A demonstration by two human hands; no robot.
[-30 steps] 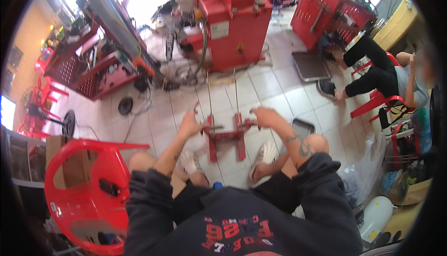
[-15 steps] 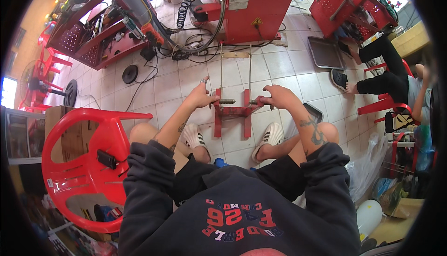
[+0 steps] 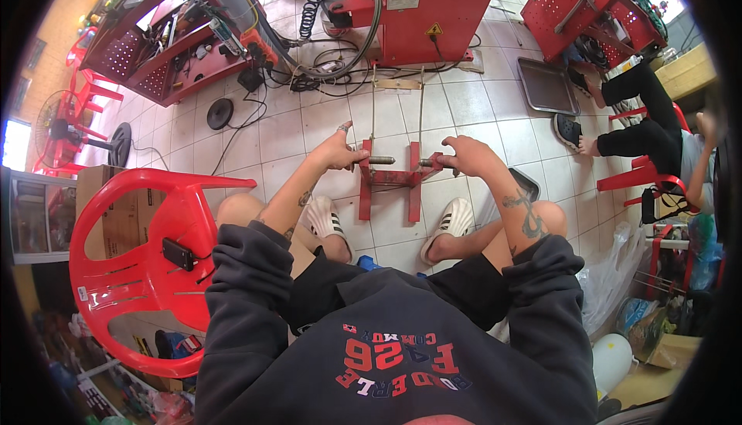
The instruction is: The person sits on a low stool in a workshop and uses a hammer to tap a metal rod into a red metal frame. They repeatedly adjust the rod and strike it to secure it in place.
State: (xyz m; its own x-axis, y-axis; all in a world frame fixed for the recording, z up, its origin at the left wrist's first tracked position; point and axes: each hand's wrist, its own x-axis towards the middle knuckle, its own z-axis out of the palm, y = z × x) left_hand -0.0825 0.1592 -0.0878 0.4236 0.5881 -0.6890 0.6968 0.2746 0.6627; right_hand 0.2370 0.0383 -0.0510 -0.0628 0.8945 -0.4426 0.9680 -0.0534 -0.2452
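A red metal stand (image 3: 391, 178) is on the tiled floor between my feet. Its two uprights carry threaded spindles, a longer left spindle (image 3: 382, 160) and a short right spindle (image 3: 425, 163), pointing inward with a gap between them. My left hand (image 3: 338, 151) is at the outer side of the left upright, thumb against it and a ringed finger stretched away. At the right upright, my right hand (image 3: 473, 156) has its thumb by the spindle's outer end and its index finger raised apart. The undersides of both hands are hidden.
Beyond the stand, two thin rods lead to a wooden strip (image 3: 398, 84) near a red machine (image 3: 429, 19) with cables. A red chair (image 3: 139, 262) holding a black phone-like device (image 3: 178, 254) is at left. A metal tray (image 3: 546, 87) and a seated person (image 3: 641, 131) are at right.
The whole view has shifted slightly. Both hands stay at the outer sides of the stand's uprights, with only small finger movement. The spindles look the same.
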